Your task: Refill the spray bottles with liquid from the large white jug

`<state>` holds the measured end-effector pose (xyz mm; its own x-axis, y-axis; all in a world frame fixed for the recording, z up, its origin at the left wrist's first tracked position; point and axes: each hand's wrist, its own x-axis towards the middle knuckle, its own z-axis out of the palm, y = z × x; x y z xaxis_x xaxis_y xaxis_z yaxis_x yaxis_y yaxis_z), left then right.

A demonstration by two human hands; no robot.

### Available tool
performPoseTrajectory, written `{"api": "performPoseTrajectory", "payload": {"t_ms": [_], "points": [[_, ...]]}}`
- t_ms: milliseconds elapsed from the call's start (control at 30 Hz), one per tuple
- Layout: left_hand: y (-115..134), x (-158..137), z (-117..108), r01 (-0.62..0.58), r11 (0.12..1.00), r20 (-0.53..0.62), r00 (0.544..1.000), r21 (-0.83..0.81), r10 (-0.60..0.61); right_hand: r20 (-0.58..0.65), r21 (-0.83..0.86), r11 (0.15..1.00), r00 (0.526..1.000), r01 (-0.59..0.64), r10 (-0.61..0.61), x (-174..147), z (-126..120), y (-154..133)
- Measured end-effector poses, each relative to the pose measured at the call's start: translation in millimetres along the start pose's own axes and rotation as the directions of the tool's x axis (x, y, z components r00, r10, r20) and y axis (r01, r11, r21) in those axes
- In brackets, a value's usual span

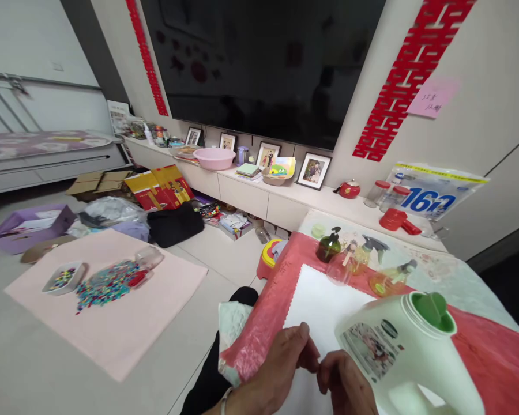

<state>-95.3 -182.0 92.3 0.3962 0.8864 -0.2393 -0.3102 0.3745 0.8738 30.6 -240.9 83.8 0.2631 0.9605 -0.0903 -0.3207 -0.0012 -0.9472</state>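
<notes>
My left hand [283, 363] and my right hand [348, 383] are close together over the white sheet [311, 300], fingertips nearly meeting. The fingers of both curl inward, closed; whatever they hold, if anything, is hidden. Just right of my right hand stands a large pale green jug [410, 351] with a handle, a picture label and an uncapped mouth. A green piece [432, 308] sits in that mouth. Behind the sheet are a dark green pump bottle [330, 245], a clear spray bottle [363, 256] and an amber-tinted bottle [389, 281] lying tilted.
Red plastic [281, 282] covers the table's left side. A pink cloth [155, 305] on the floor holds scattered colourful pieces [106, 285], a white dish [64, 278] and a tipped clear jar [149, 258]. A red-yellow stool [268, 256] stands beyond the table. Framed photos line the cabinet [242, 193].
</notes>
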Motion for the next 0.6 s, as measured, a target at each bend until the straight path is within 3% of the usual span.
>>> {"api": "performPoseTrajectory", "payload": {"t_ms": [133,267,400,600], "points": [[1,-5,4,-0.001,0.999,-0.020,1.000,0.033,0.002,0.008,-0.036,0.999,1.000,-0.002,0.002,4,2,0],[29,-10,15,-0.159,0.957,0.060,0.987,0.244,0.149,-0.001,-0.061,0.996,0.998,0.068,-0.068,5,6,-21],[52,-11,30,-0.255,0.889,0.138,0.966,0.381,0.218,0.008,-0.087,0.981,0.985,0.171,-0.171,7,7,-38],[41,-7,42,-0.253,0.872,0.074,0.967,0.419,0.245,-0.005,-0.105,0.969,0.975,0.222,-0.223,13,11,-35]]}}
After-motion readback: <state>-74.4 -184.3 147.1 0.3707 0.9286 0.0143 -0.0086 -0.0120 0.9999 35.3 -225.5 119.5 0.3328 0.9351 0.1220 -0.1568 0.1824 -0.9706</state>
